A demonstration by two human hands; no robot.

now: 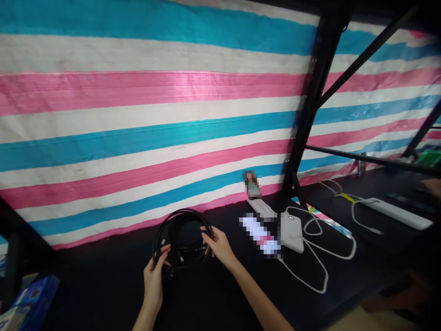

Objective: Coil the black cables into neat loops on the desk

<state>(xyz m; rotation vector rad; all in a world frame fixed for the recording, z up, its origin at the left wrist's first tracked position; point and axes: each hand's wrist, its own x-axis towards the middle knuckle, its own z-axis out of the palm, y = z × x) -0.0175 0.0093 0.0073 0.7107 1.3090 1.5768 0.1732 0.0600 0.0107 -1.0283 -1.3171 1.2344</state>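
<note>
A coiled black cable (pixel 186 211) is held up between my two hands, just over the dark tabletop (pixel 103 285). My left hand (pixel 154 276) grips the left side of the loops, thumb on the near side. On the right side of the coil, my right hand (pixel 217 246) pinches the strands between thumb and fingers. A small pale tag (pixel 163 242) shows on the left part of the coil, and a light connector end (pixel 181 257) hangs inside the loops. Part of the lower coil blends into the dark surface.
Right of my hands lie a phone with a lit, blurred screen (pixel 258 234), a white power bank (pixel 292 232) and white cables (pixel 325 276). A white power strip (pixel 399 212) lies farther right, near another person's hand (pixel 432 186). A blue box (pixel 36 301) sits at left; a black post (pixel 305 110) rises behind.
</note>
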